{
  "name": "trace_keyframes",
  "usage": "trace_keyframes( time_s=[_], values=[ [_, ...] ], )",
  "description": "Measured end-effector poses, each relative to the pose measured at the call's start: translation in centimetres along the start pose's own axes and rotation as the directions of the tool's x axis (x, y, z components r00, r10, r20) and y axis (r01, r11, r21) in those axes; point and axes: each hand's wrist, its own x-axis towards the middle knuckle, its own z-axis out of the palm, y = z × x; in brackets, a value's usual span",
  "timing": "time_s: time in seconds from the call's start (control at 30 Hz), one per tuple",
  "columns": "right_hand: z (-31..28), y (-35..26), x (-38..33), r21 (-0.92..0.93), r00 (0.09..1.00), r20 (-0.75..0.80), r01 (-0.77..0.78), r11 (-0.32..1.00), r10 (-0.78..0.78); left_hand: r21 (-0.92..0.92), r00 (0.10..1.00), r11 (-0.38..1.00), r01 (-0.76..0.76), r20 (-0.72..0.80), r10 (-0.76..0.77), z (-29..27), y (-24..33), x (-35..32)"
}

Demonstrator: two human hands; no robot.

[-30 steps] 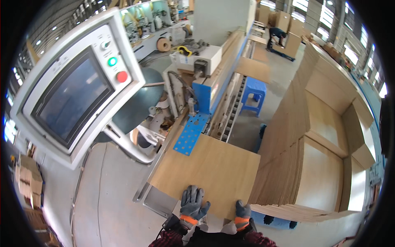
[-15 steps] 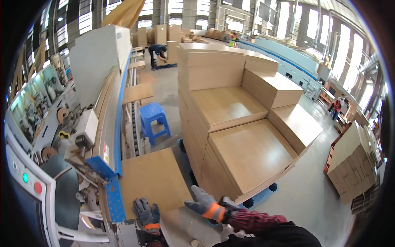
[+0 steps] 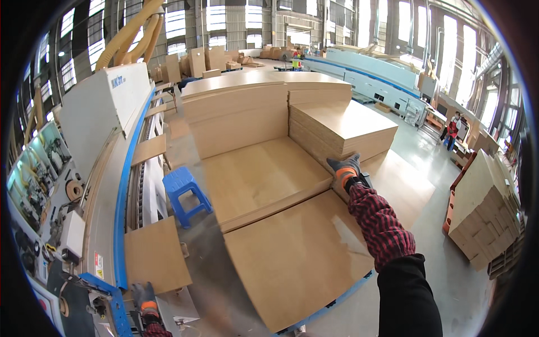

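My left hand, in a grey glove with an orange band, rests at the near edge of a brown flat board. Its fingers look stretched out rather than wrapped round the board. The board lies beside the blue edge rail of a long machine. My right hand, gloved alike, reaches out over the big stack of boards, fingers apart. It is by the near corner of a raised pile; whether it touches is unclear. Lower board tops lie below that arm.
A blue plastic stool stands between machine and stack. More boards lie along the machine's conveyor. A tilted-looking board pile stands at the right. Farther off are people and a long pale machine.
My right hand has moved from beside the single board up and right, over the stack. My left hand stays at that board's near edge. The view has swung right.
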Motion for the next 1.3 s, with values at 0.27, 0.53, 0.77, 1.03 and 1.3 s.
trace_keyframes(
  time_s=[0.27,0.53,0.77,1.03,1.3],
  values=[
    [-1.0,0.1,1.2,0.040,0.996,0.061,0.060,0.997,-0.063,-0.782,0.961,0.562,-0.270,-0.257,0.105,-13.8,20.1,-1.3],
    [-1.7,9.4,7.8,0.472,0.977,0.021,0.175,0.864,-0.210,-0.802,0.926,0.467,-0.373,-0.289,0.244,-20.7,22.5,-9.1],
    [-8.8,8.4,9.2,0.587,0.561,0.809,-0.747,0.312,-0.176,-0.998,0.998,0.055,0.035,0.032,-0.052,-13.7,16.4,-10.9],
    [-8.5,3.3,6.8,0.606,0.635,0.771,-0.756,0.249,0.051,-0.985,0.988,-0.175,-0.005,-0.032,0.153,-12.2,23.6,-13.9],
    [-6.9,7.8,2.3,0.716,0.920,0.129,0.173,0.677,-0.371,-0.990,0.884,-0.103,0.093,0.035,0.466,-14.9,32.1,-17.7]
  ],
)
